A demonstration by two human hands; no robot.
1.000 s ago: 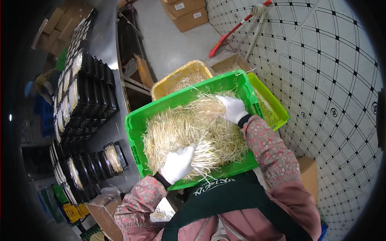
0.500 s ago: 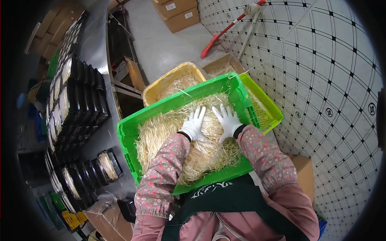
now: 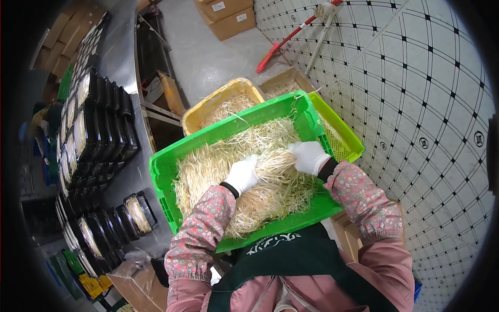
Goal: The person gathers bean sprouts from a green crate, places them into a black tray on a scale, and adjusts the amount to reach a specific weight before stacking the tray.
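Pale, thin bean sprouts (image 3: 208,174) fill a green plastic crate (image 3: 200,139) in front of me. Both my hands wear white gloves. My left hand (image 3: 243,174) is closed on the left end of a bunch of sprouts (image 3: 275,164). At the bunch's right end, my right hand (image 3: 310,157) grips it with curled fingers. The bunch spans the gap between my hands, over the loose sprouts in the crate. My fingertips are partly hidden by the sprouts.
Behind the crate stand a yellow tub (image 3: 195,115) of sprouts, a brown bin (image 3: 278,78) and a yellow-green basket (image 3: 343,140). On the left, a metal table (image 3: 122,179) carries stacked black trays (image 3: 106,125). A red-handled tool (image 3: 291,39) leans by the tiled wall. Cardboard boxes (image 3: 226,18) stand farther back.
My hands were flat and spread on the sprouts; now they have closed around a bunch. My right hand has moved right, my left slightly left and down.
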